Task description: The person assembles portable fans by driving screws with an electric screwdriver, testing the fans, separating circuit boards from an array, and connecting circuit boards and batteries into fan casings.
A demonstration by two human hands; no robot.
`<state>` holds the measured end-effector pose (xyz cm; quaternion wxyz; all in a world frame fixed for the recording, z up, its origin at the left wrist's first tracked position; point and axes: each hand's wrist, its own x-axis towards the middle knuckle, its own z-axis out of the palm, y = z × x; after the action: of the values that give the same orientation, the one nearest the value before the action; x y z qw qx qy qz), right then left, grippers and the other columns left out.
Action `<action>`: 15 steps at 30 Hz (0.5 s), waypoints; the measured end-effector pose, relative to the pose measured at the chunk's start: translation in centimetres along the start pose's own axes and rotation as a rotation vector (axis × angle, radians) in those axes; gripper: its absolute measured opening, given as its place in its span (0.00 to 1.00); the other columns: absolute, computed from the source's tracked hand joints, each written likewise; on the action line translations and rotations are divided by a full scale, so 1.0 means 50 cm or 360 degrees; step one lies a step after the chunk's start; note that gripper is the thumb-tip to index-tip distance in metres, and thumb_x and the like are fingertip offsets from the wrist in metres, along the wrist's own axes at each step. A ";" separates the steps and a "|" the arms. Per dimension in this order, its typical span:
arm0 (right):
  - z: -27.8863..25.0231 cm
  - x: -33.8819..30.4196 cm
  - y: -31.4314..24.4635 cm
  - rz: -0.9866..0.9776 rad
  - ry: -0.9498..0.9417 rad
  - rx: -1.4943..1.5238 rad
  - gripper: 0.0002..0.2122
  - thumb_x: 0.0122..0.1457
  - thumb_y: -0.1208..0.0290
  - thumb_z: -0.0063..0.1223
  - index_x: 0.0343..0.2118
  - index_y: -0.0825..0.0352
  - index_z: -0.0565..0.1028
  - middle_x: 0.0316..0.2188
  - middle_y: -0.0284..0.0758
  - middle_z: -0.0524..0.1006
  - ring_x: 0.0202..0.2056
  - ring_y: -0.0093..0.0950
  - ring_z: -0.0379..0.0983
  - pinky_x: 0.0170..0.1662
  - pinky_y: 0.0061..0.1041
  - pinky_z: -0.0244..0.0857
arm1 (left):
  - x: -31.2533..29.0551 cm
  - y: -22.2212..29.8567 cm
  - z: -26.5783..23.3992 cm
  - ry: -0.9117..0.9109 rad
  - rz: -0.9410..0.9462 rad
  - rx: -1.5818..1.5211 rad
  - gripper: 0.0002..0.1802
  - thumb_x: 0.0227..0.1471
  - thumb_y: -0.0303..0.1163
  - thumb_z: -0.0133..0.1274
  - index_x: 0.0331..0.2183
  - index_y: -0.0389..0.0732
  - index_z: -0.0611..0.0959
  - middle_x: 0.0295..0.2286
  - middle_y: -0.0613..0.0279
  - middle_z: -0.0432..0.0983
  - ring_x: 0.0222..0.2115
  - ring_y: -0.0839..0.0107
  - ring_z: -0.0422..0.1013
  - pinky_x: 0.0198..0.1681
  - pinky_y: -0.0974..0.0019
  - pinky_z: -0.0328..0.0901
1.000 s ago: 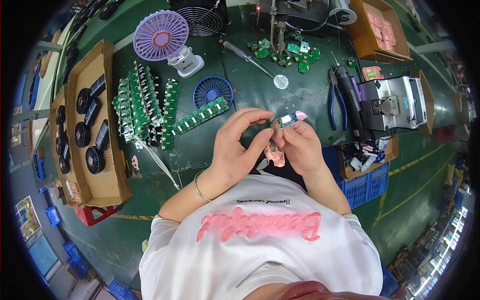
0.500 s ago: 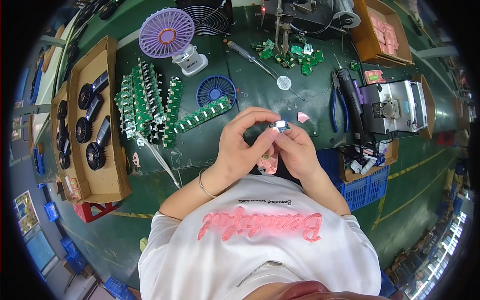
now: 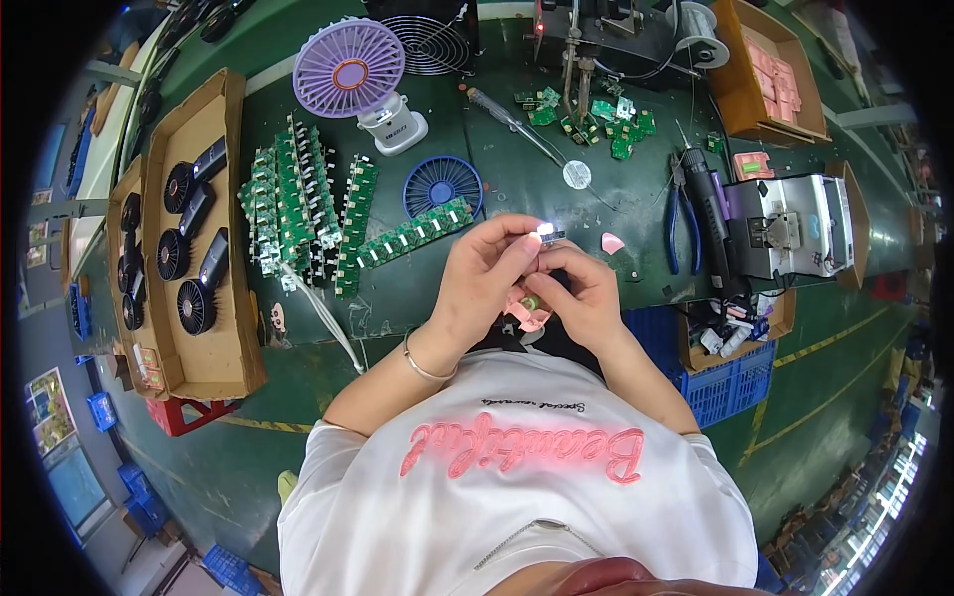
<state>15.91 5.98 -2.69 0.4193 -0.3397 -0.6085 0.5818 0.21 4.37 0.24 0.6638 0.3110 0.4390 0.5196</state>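
Note:
Close in front of my chest, my left hand [image 3: 475, 283] pinches a small circuit board [image 3: 553, 236] between thumb and index finger. A bright white spot glows at the board's edge. Beside it my right hand [image 3: 588, 303] is closed, its thumb bent over a pink plastic housing [image 3: 527, 312] with a small greenish part inside. The housing sits low between both hands, and fingers hide some of it. My left fingertips nearly meet my right fingers. A strip of joined circuit boards [image 3: 417, 231] lies just beyond my left hand.
Stacked board strips [image 3: 298, 214] and a purple fan [image 3: 350, 74] stand left of a blue fan grille [image 3: 443, 189]. A cardboard tray [image 3: 224, 328] holds black handheld fans. To the right lie blue pliers [image 3: 684, 223], an electric screwdriver [image 3: 708, 204], loose boards [image 3: 624, 129] and a pink scrap [image 3: 612, 243].
The small board has moved slightly up and left with my left hand. My right fingers have come down from the board toward the pink housing. The view has shifted a little.

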 end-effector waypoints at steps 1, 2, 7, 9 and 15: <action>-0.001 0.000 -0.001 -0.0006 0.0012 -0.0033 0.04 0.53 0.80 0.56 0.31 0.71 0.76 0.28 0.36 0.76 0.30 0.24 0.73 0.34 0.22 0.65 | 0.000 0.002 -0.001 0.0007 0.0021 0.0008 0.11 0.58 0.28 0.47 0.41 0.33 0.78 0.35 0.63 0.77 0.36 0.78 0.71 0.40 0.74 0.67; -0.005 0.000 -0.007 -0.0008 0.0008 -0.0036 0.04 0.53 0.80 0.56 0.31 0.71 0.76 0.28 0.36 0.76 0.30 0.24 0.73 0.34 0.22 0.65 | 0.002 0.003 -0.002 0.0015 0.0044 0.0013 0.11 0.58 0.28 0.47 0.41 0.33 0.78 0.36 0.62 0.77 0.36 0.78 0.72 0.41 0.73 0.67; -0.015 0.010 -0.025 0.0116 -0.0076 -0.0030 0.03 0.57 0.84 0.49 0.34 0.76 0.74 0.30 0.36 0.75 0.29 0.22 0.76 0.31 0.19 0.70 | 0.019 -0.007 -0.013 -0.0014 0.0037 -0.0129 0.10 0.57 0.28 0.50 0.40 0.34 0.77 0.31 0.64 0.76 0.31 0.81 0.71 0.38 0.74 0.66; -0.014 0.013 -0.013 0.0160 -0.0062 -0.0020 0.03 0.57 0.84 0.49 0.34 0.75 0.74 0.30 0.36 0.75 0.29 0.22 0.76 0.31 0.19 0.70 | 0.027 -0.012 -0.013 -0.0059 0.0040 -0.0166 0.10 0.57 0.28 0.50 0.40 0.34 0.77 0.31 0.64 0.76 0.32 0.80 0.71 0.39 0.73 0.67; -0.014 0.016 0.010 0.0196 -0.0013 0.0159 0.04 0.56 0.80 0.54 0.33 0.73 0.75 0.30 0.36 0.76 0.28 0.22 0.76 0.32 0.19 0.68 | 0.031 -0.013 -0.011 -0.0095 0.0052 -0.0219 0.09 0.56 0.27 0.53 0.40 0.35 0.76 0.31 0.64 0.75 0.31 0.80 0.70 0.37 0.75 0.66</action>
<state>16.17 7.02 -3.10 0.3965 -0.3528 -0.5584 0.6376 0.11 5.65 -0.95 0.6877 0.2871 0.3771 0.5499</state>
